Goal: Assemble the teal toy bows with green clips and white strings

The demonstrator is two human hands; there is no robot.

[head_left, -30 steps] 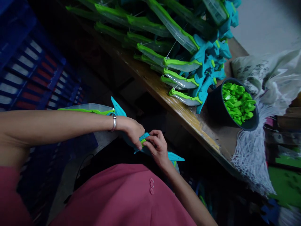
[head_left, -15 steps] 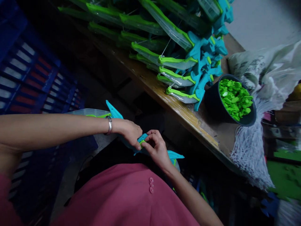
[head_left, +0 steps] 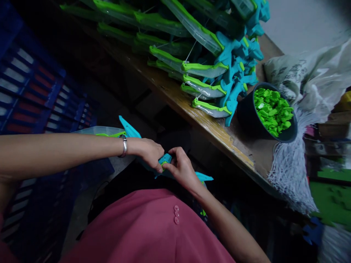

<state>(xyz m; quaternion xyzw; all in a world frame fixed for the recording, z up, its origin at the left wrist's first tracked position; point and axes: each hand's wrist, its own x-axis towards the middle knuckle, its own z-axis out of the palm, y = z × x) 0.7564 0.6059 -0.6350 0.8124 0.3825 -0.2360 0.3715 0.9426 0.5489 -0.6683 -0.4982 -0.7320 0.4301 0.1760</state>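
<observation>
My left hand grips the teal handle of a plastic toy sword over my lap; its clear and green blade runs left behind my forearm. My right hand pinches a small green piece against the handle, fingertips meeting the left hand's. A silver bracelet sits on my left wrist. On the wooden bench lies a pile of like toy swords, and a dark bucket full of green plastic pieces stands beside it.
Blue plastic crates are stacked on the left. A white sack and a bundle of white strings lie at the bench's right end. Green scraps cover the floor at right.
Both hands stay on the sword handle, fingers shifting slightly on the green piece. The view has drifted a little, so bench and bucket sit slightly higher and further left.
</observation>
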